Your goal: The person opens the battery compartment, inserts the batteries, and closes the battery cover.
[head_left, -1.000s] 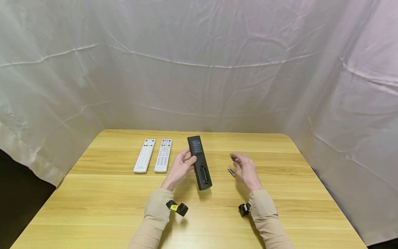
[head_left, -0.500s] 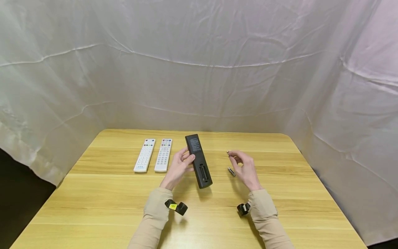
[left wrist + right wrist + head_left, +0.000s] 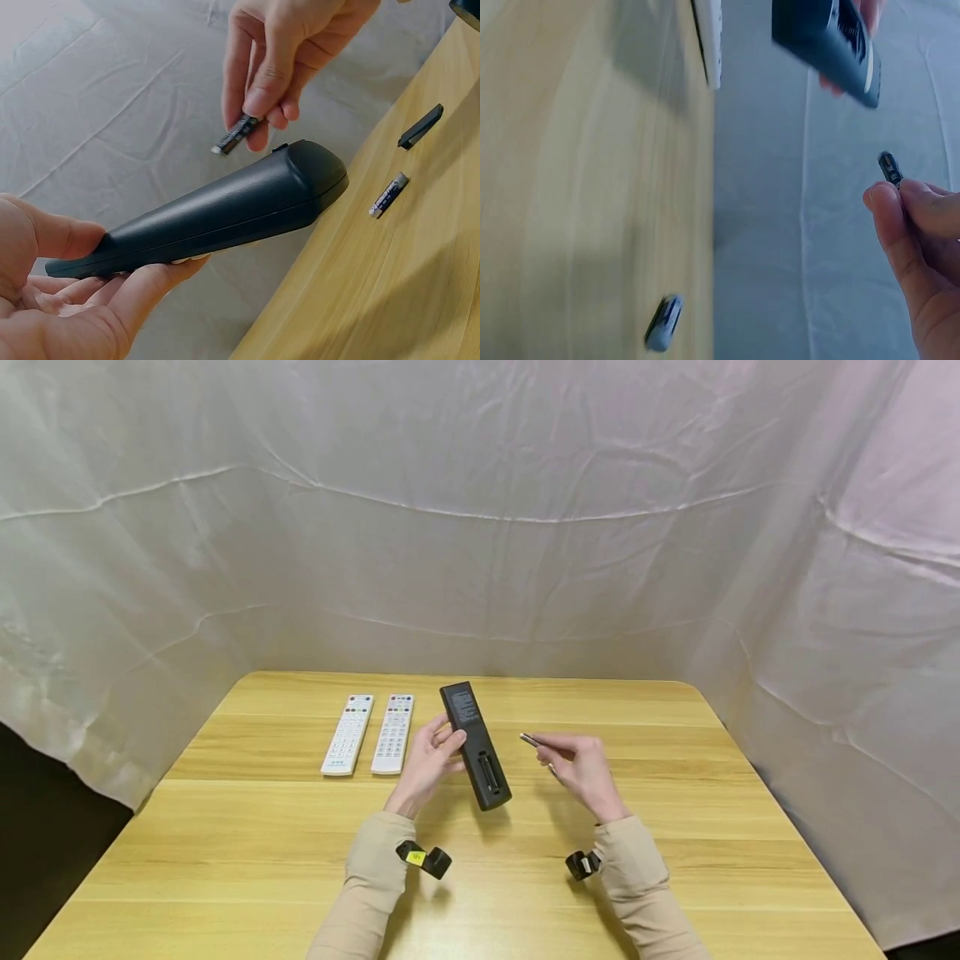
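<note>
My left hand [image 3: 426,768] grips a black remote control [image 3: 467,720] above the table, its back turned up and its battery compartment [image 3: 490,772] uncovered, with no battery visible inside. To the right, my right hand [image 3: 587,770] pinches a small battery [image 3: 238,135] between thumb and fingers. That battery points toward the remote and is apart from it. On the table below the right hand lies a second battery [image 3: 388,195], mostly hidden by that hand in the head view. Close to it, the left wrist view shows a small flat black piece [image 3: 421,127] like a battery cover.
Two white remote controls [image 3: 347,735] lie side by side, buttons up, left of my left hand. The wooden table [image 3: 247,852] ends at its back edge before a hanging grey-white cloth [image 3: 480,568]. A wrist camera [image 3: 426,858] sits on each arm.
My right hand has lifted the battery off to the left, toward the remote, and turned it to point left. The remote in my left hand has shifted slightly left and up.
</note>
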Motion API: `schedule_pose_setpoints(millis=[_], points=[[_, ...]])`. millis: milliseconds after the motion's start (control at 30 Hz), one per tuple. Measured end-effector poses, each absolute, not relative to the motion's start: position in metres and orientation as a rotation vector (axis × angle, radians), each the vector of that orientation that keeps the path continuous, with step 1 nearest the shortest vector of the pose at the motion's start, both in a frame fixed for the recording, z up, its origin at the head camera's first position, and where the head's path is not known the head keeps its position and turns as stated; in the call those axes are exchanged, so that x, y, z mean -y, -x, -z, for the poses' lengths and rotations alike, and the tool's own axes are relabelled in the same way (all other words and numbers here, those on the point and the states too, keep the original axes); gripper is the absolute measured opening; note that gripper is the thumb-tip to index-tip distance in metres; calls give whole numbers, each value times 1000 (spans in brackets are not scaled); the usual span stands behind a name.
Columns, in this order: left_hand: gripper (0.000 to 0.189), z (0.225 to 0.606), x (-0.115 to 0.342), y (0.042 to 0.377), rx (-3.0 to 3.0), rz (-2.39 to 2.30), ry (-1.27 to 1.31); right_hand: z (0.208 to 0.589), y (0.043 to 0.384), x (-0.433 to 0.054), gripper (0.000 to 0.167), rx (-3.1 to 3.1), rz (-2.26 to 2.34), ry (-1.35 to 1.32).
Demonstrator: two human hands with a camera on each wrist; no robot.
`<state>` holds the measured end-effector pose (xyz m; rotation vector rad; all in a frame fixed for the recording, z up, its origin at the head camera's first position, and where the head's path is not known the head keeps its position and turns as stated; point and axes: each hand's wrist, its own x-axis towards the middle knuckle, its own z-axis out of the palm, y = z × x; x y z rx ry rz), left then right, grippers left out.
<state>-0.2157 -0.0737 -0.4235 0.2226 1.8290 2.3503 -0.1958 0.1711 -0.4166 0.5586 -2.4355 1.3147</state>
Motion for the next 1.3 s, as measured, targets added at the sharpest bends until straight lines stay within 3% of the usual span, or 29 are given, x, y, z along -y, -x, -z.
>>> schedule_pose_setpoints(millis=[533, 1300], points=[[52, 422, 74, 215, -1818, -2407, -167, 413, 185, -149, 11, 2322, -1041, -909], [50, 422, 74, 215, -1775, -2430, -166, 418, 175, -126, 11, 2253, -734, -915]])
